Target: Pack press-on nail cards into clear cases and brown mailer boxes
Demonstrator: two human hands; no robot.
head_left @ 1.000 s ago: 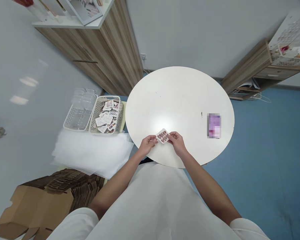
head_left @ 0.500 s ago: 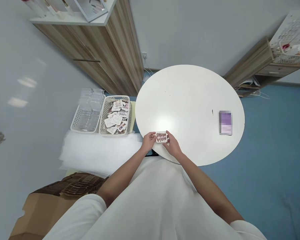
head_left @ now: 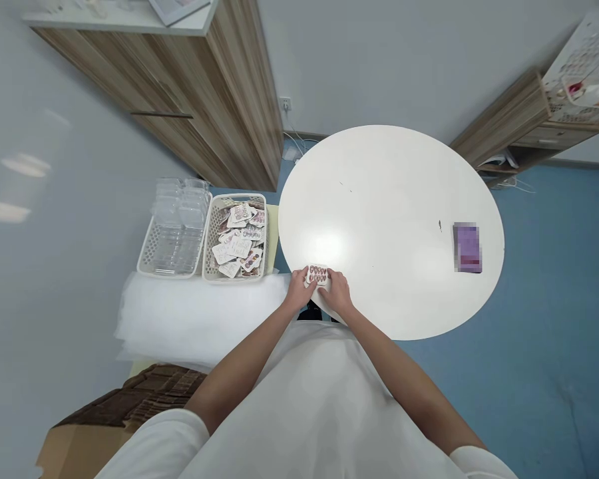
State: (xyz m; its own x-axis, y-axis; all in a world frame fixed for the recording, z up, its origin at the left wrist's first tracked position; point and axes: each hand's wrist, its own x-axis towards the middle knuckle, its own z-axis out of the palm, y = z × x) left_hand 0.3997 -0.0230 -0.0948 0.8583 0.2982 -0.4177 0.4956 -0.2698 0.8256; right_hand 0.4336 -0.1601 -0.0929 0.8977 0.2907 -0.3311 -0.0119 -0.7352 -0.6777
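A small white card with rows of pinkish-brown press-on nails (head_left: 317, 273) is held between my two hands at the near left edge of the white oval table (head_left: 379, 199). On the card's left side, the fingers and thumb of my left hand (head_left: 298, 290) grip its edge. My right hand (head_left: 337, 292) pinches the right side. The card faces up, with its nails showing. Left of the table, a white basket (head_left: 234, 276) holds a pile of similar cards.
A second basket (head_left: 147, 256) holds clear plastic boxes. White sheets (head_left: 180, 313) lie below the baskets, near a cardboard box (head_left: 84, 449). A blurred purple item (head_left: 468, 247) rests on the table's right. A wooden cabinet (head_left: 180, 100) stands back left.
My hands have closed in around the card, with the left fingers further over its side. The table and baskets have shifted slightly in view as the camera moved.
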